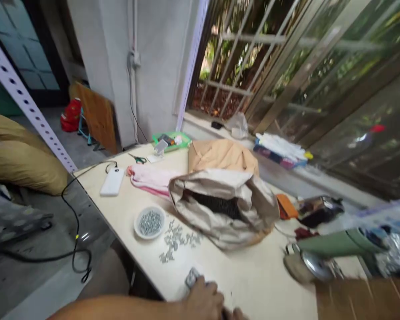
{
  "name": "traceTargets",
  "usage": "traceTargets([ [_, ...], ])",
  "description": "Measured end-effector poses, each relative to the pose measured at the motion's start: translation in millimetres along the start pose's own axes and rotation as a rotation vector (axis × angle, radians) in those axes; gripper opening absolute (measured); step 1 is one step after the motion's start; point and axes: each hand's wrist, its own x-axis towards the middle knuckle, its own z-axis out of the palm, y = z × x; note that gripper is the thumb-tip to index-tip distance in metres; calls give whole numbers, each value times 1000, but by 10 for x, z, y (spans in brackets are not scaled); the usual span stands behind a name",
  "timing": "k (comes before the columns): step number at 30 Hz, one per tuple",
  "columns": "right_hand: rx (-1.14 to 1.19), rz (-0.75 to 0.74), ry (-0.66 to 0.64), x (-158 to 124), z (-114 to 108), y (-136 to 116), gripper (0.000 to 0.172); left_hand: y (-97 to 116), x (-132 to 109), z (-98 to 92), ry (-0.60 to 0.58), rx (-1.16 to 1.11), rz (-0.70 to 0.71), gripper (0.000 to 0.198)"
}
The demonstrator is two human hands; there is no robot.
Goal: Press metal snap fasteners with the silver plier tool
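At the bottom edge my left hand point(205, 300) reaches in low over the table, its fingers curled closed. A small grey and dark piece point(192, 276) sticks out past these fingers; motion blur hides what it is. Of my right hand point(237, 314) only some fingers show, close beside the left hand, and something dark lies between the two. Farther up the table, a white bowl point(137, 229) holds many small silvery screws point(151, 222). Loose small metal pieces point(175, 240) are scattered just right of the bowl.
A large open paper sack point(193, 213) with dark contents stands mid-table. Around it are a white phone point(112, 181), scissors point(139, 159), a pink cloth point(150, 178) and a green tray point(186, 141). A green bottle point(330, 243) lies right. A black cable point(74, 206) hangs off the left edge.
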Motion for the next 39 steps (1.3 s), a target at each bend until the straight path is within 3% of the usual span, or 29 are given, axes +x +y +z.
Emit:
traceTargets([
  [1, -5, 1, -71, -231, -130, 125, 26, -35, -32, 34, -98, -8, 1, 14],
  [2, -4, -27, -143, -393, -251, 228, 22, -67, -45, 49, -148, -10, 7, 15],
  [4, 41, -210, -359, -523, -428, 362, 29, -120, -38, 21, -189, -20, -5, 19],
  [5, 25, -229, -387, -516, -479, 389, 35, -137, -34, -21, -187, -28, 1, 23],
  [9, -10, -242, -342, -356, -556, 274, 34, -129, -169, -268, -97, -18, -59, 52],
  [14, -2, -216, -304, -343, -586, 34, 17, -89, -630, -507, 143, -201, -149, 19],
  [19, 111, -214, -238, -324, -538, -71, 19, -305, -1011, -618, 334, -334, -379, 23],
  [24, 127, -153, -187, -285, -517, -154, 24, -495, -1173, -584, 371, -363, -460, 25],
  [32, 117, -68, -118, -274, -520, -186, 22, -480, -1030, -554, 367, -465, -455, 27],
  [36, 170, -63, -66, -269, -558, -209, 19, -559, -795, -661, 362, -768, -736, 32],
  [39, 180, -133, -15, -285, -613, -221, 17, -673, -619, -774, 235, -1088, -946, 49],
])
